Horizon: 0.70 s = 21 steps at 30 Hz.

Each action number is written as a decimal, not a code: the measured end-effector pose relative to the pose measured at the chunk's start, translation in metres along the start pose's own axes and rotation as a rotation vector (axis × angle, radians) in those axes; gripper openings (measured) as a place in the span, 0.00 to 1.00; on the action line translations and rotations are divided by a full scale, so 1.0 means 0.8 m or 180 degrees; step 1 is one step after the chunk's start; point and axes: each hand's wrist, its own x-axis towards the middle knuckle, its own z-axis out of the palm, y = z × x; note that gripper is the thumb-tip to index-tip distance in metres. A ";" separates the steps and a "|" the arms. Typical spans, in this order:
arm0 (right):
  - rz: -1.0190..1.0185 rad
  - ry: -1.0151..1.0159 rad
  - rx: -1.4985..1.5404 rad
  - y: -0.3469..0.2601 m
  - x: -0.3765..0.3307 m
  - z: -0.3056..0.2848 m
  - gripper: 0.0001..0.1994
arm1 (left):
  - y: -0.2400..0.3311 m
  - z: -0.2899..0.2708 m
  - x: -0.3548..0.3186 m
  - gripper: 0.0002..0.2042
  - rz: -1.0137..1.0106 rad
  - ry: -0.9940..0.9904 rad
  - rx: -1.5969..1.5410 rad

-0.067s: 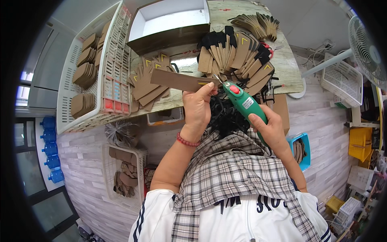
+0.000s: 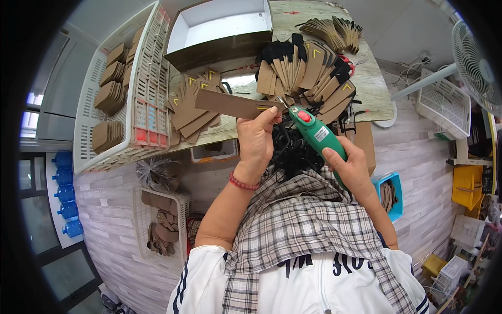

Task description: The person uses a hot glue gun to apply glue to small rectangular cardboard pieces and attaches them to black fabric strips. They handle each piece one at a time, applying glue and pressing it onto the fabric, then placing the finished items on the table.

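Just above frame centre, our left hand (image 2: 256, 138) pinches a flat brown card-like strip (image 2: 225, 102), likely light, stiffish and best held near its yellow-marked end, while rightward our right hand (image 2: 352, 166) wraps a probably heavier green plastic hand tool (image 2: 316, 132).

Looks like a workshop, judging by the tool (image 2: 312, 131) in the right hand (image 2: 349, 163), piled strips (image 2: 311, 74) beyond its grip and a crate (image 2: 148, 97) leftward.

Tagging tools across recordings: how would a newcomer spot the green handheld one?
Find the worktable, then its near edge at picture centre. Near it the right hand grips the green tool, tip angled toward the brown strip in the left hand. Its red button and green body set it apart from the brown pieces and black straps.
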 end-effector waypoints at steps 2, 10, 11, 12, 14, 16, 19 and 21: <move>-0.0082 0.0012 -0.0026 0.004 0.000 0.000 0.16 | 0.001 0.001 0.000 0.04 0.0035 0.0035 -0.0014; -0.0042 -0.0057 -0.0020 -0.004 -0.001 -0.001 0.17 | 0.001 -0.003 0.001 0.05 0.0013 -0.0060 0.0056; -0.0034 -0.0071 -0.0009 -0.005 -0.001 -0.001 0.17 | 0.002 -0.001 0.000 0.05 0.0001 -0.0061 0.0068; -0.0026 -0.0083 0.0001 -0.005 0.000 -0.002 0.17 | 0.003 0.000 -0.001 0.05 -0.0012 -0.0064 0.0079; -0.0074 -0.0097 -0.0022 -0.003 0.001 -0.001 0.17 | 0.003 0.002 -0.001 0.05 -0.0024 -0.0089 0.0074; -0.0078 -0.0083 0.0002 -0.002 0.001 -0.001 0.17 | 0.003 0.003 -0.001 0.05 -0.0010 -0.0107 0.0010; -0.0028 -0.0028 0.0049 -0.005 -0.001 0.002 0.17 | 0.002 0.004 -0.001 0.04 -0.0017 -0.0038 -0.0193; -0.0013 -0.0001 -0.0003 -0.007 -0.002 0.003 0.17 | 0.001 0.007 -0.002 0.04 -0.0111 0.0123 -0.0358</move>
